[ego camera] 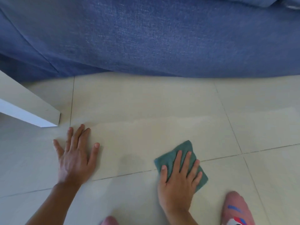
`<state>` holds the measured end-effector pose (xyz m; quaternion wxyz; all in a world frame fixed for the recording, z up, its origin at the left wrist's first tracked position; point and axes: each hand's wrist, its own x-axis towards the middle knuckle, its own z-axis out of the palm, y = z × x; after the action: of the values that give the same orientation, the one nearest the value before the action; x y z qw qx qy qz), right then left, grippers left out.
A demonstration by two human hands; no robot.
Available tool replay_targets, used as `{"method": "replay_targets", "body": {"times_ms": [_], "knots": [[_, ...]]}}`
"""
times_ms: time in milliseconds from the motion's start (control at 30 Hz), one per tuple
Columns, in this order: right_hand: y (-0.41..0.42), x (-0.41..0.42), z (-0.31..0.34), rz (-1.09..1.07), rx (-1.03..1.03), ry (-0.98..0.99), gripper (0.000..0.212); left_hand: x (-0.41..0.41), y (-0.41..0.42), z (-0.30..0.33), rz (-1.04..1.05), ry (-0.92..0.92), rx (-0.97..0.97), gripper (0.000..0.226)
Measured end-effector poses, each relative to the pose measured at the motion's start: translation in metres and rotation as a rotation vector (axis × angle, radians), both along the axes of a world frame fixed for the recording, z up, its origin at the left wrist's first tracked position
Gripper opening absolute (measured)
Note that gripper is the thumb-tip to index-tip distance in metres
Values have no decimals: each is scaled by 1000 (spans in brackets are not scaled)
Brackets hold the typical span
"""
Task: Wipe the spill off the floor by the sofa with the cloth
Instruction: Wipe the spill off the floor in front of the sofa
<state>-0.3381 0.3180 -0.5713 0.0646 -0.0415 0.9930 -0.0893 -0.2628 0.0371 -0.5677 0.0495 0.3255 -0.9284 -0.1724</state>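
Note:
A folded green cloth (181, 151) lies flat on the pale tiled floor (146, 103), just in front of the blue sofa (154, 38). My right hand (179, 179) presses down on the cloth with the fingers spread over it. My left hand (74, 156) rests flat on the bare tile to the left, fingers apart and holding nothing. A faint wet sheen (162, 122) runs across the tile beyond both hands. A dull patch (131, 159) sits between the hands.
A white furniture leg or panel (32, 111) stands on the floor at the left, close to my left hand. A foot in a pink patterned sock (237, 208) is at the lower right. A knee (109, 220) shows at the bottom edge.

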Motion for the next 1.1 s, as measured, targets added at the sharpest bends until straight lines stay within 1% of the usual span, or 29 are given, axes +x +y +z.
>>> {"method": "replay_targets", "body": {"times_ms": [67, 100, 133, 167, 200, 267, 300, 333, 367, 400, 467, 500, 533, 567, 600, 700, 733, 767, 833, 900, 967, 1033, 1100], "knots": [[-17, 17, 2, 243, -21, 0, 77, -1, 1, 1, 1, 9, 2, 69], [-20, 11, 4, 373, -7, -1, 78, -1, 1, 1, 0, 12, 3, 69], [-19, 0, 3, 447, 21, 2, 78, -1, 2, 0, -2, 10, 5, 70], [-15, -14, 1, 460, 43, 6, 78, -2, 3, 0, -5, 3, 6, 70], [-12, -26, -2, 388, 63, 18, 78, -1, 3, 0, -6, -10, 4, 71], [-4, -37, -7, 93, 74, 20, 79, 0, 2, -1, -14, -40, 0, 73], [-5, -32, -7, -20, 62, 18, 79, 1, 2, 0, -17, -51, -5, 75], [-10, -23, -4, -59, 41, 17, 79, 1, 1, 0, -13, -56, -12, 75], [-18, -12, -3, -24, 31, 9, 79, 1, 1, 1, -7, -59, -16, 76], [-26, 0, -3, 61, 21, 11, 78, 0, 1, 1, -4, -63, -16, 76], [-42, 12, 1, 357, 1, 17, 77, 0, -1, 2, -2, -58, -19, 76], [-45, 5, 4, 485, -3, 21, 77, 0, -1, 1, 2, -53, -18, 76], [-43, -6, 3, 543, 4, 16, 76, 0, -1, 1, 4, -51, -15, 76], [-36, -16, 0, 519, 17, 22, 76, 0, -1, 1, 5, -50, -13, 76], [-24, -25, -3, 405, 43, 35, 75, 0, 0, 1, 7, -49, -10, 76], [11, -20, -7, -122, 75, 57, 74, 0, 1, 1, 8, -44, -7, 78], [11, -9, -5, -212, 65, 35, 72, 0, 1, 1, 13, -39, -9, 77], [5, 3, -2, -243, 53, -6, 72, -1, 2, 2, 22, -34, -6, 77], [-21, 26, 0, -170, 33, -49, 75, -2, 2, 2, 23, -30, -5, 75], [-49, 41, 5, 77, 17, -73, 80, -3, 2, 1, 19, -23, -4, 73], [-63, 31, 6, 335, 25, -62, 83, -2, 0, 0, 19, -23, -6, 72], [-69, -3, 3, 413, 20, -46, 83, -3, 1, -2, 9, -21, -4, 71], [-77, -46, 2, 374, 3, -53, 82, -3, 3, -2, 5, -20, 1, 71]]}}
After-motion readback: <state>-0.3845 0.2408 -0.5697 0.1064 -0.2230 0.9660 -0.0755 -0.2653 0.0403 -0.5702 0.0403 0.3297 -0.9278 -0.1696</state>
